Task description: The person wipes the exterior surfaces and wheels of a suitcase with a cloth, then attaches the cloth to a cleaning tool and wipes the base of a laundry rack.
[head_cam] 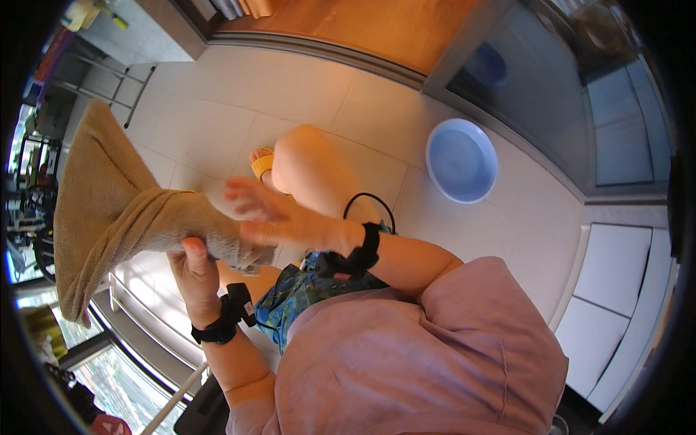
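A tan towel (109, 217) hangs gathered in front of me on the left. Its near end is bunched into a roll, while the far end fans out wide. My left hand (197, 272) grips the bunched part from below, the thumb pressed against the cloth. Just beside the bunched end is my right hand (277, 217), blurred, its fingers spread and apparently holding nothing. Whether its fingertips touch the towel I cannot tell. Each wrist wears a black strap with a small device.
A round, pale-blue plastic basin (462, 161) stands on the tiled floor (304, 98) near a sliding glass door (522, 81). White drawers (611, 272) are at the right. A metal rack (122, 89) stands at upper left, and a white rail (157, 304) runs by the window. A black cable (375, 196) loops near my right wrist.
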### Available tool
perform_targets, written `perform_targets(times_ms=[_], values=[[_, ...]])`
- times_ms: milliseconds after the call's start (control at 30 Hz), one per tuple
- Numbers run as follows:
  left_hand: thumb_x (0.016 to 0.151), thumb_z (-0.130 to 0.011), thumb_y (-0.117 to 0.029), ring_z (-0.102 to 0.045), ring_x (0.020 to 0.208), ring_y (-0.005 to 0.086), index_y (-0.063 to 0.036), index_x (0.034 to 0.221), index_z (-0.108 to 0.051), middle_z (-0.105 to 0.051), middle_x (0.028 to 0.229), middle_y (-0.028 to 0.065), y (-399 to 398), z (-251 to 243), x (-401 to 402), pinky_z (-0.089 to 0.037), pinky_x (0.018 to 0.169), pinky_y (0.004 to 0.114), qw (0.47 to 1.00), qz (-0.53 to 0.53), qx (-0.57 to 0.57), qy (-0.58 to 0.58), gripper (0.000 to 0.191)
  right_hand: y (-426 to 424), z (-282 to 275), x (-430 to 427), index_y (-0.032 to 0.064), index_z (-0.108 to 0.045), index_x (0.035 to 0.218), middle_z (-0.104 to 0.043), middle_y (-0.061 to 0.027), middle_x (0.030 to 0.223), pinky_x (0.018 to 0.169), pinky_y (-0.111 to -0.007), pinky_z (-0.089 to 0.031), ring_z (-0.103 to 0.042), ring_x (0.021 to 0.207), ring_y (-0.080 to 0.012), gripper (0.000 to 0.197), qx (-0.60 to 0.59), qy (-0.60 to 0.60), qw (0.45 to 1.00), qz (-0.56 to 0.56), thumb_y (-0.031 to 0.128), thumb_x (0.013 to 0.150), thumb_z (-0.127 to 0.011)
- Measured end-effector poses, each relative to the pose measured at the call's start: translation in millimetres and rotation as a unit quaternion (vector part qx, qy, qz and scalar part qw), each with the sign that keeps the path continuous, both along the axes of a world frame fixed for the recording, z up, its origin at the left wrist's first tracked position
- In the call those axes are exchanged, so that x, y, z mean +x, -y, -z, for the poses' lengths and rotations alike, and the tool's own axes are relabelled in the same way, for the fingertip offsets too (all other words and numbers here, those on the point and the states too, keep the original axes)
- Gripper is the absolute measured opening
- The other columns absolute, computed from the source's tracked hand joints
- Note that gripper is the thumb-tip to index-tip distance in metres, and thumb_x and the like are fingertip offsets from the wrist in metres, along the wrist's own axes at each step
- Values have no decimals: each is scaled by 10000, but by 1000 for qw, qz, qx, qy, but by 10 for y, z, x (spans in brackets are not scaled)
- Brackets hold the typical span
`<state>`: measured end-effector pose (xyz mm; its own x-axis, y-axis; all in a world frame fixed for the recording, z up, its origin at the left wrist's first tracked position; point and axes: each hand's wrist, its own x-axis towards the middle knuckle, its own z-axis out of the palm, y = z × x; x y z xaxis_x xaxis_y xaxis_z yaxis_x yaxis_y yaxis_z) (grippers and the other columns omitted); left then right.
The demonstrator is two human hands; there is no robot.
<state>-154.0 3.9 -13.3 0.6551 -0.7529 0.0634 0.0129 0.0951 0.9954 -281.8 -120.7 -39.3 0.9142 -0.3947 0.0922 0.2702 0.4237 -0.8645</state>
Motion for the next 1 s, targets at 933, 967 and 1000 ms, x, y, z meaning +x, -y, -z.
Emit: perform_targets(times_ms=[933,967,1000], values=[[783,-605,-57,-529,963,153,-13,1167,-442,-561,1045,122,1582,-209,-2541,-407,849,273,858,419,-25,-297,419,587,-464,-3007,18,-434,1211,-567,-53,951,675,-238,-475,-551,803,-100,482,-212,-233,851,421,40,751,-579],[783,-605,-57,-529,963,153,-13,1167,-442,-561,1045,122,1560,-141,-2578,-407,849,273,856,421,-24,-300,419,569,-438,-3228,17,-433,1216,-568,-55,951,675,-244,-479,-552,807,-104,485,-212,-262,840,425,21,750,-569],[790,-595,-61,-530,965,155,-19,1180,-442,-563,1049,124,1524,-97,-2605,-400,863,276,831,503,58,-232,421,515,-409,-3443,16,-435,1218,-567,-58,952,674,-246,-480,-552,810,-106,491,-217,-309,813,443,17,745,-571]])
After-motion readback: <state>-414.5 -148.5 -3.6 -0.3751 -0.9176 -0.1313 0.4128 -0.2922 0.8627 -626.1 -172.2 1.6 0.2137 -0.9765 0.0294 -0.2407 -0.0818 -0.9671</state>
